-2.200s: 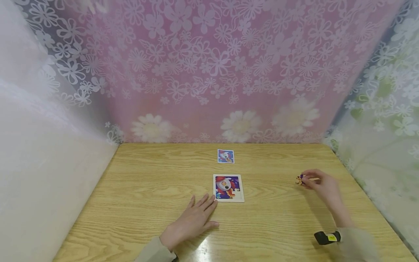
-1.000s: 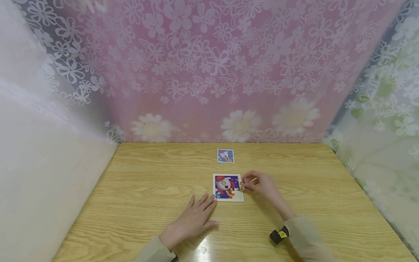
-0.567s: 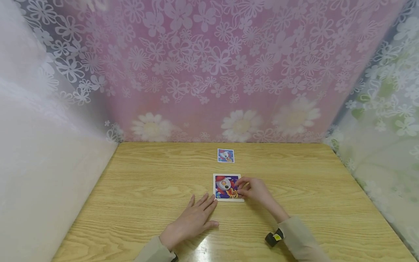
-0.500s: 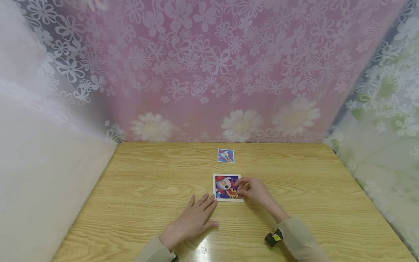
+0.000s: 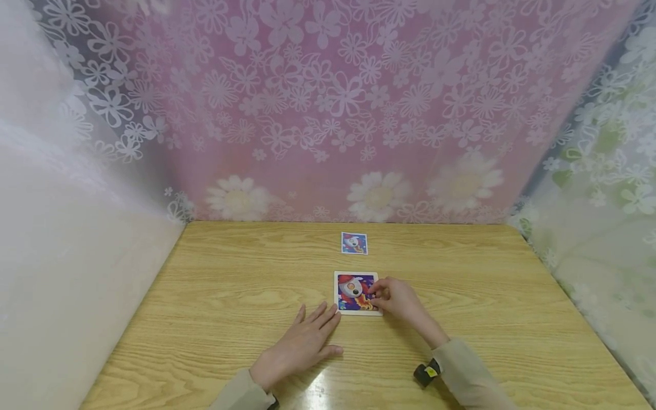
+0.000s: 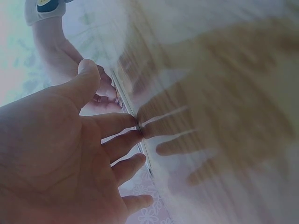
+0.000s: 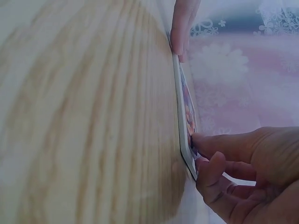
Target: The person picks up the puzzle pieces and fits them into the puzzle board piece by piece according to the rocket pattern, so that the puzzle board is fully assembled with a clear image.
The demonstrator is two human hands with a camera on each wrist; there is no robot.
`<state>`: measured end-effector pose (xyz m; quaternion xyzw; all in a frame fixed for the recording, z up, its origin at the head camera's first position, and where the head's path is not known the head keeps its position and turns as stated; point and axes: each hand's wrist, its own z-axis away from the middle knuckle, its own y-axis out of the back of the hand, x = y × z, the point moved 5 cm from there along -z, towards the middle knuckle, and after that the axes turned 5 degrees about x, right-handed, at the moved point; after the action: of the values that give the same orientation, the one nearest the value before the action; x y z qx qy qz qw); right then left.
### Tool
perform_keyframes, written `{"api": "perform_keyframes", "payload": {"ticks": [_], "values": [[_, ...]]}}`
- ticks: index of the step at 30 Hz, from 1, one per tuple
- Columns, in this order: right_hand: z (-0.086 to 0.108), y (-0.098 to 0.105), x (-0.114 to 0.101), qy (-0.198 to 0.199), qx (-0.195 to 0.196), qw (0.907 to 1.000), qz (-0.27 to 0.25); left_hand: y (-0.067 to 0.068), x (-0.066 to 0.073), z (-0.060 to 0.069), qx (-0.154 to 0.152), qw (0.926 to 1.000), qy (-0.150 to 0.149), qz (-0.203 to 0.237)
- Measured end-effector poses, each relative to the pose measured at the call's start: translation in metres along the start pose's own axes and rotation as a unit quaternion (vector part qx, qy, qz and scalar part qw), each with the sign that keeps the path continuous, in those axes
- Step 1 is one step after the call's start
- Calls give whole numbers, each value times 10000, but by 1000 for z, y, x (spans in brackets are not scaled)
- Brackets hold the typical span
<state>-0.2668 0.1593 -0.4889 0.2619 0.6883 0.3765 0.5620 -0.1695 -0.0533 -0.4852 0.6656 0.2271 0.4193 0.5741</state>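
Observation:
A small jigsaw puzzle board [image 5: 356,312] with a white rim lies mid-table. Its picture shows a white, red and purple cartoon figure. At its lower right, my right hand [image 5: 400,299] pinches a puzzle piece [image 5: 366,303] that sits over the former gap; the fingers partly hide it. Whether the piece lies flush cannot be told. My left hand [image 5: 302,344] lies with spread, straight fingers, its fingertips touching the board's lower left corner. In the right wrist view, the thumb and fingers [image 7: 217,144] meet at the end of the thin board [image 7: 179,100].
Behind the board lies a small picture card [image 5: 354,243] with a similar print. Flower-patterned curtains [image 5: 348,114] close off the back and sides of the wooden table [image 5: 246,267]. A black wrist device [image 5: 427,373] is worn by the right sleeve.
My right hand has carried the puzzle piece from the table's right side leftward to the board, over its lower right gap. Lately its fingers shift only slightly. The left hand stays put.

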Motion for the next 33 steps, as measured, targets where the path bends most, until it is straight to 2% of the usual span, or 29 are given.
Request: {"api": "perform_keyframes", "payload": {"ticks": [11,19,21,27,33], "values": [[-1,-1,0,-202,-59,9996,-162,0,0,1,15,10000,-3,30],[-1,2,0,-338,-143,9993,-48,-2,-1,0,2,10000,-14,15],[-1,3,-1,-278,-151,9994,102,-2,-1,0,0,10000,-21,13],[0,5,-7,231,-82,9977,639,-1,-1,0,4,10000,-18,47],[2,7,-8,424,-51,9967,695,-2,-1,0,36,10000,-25,8]]}}
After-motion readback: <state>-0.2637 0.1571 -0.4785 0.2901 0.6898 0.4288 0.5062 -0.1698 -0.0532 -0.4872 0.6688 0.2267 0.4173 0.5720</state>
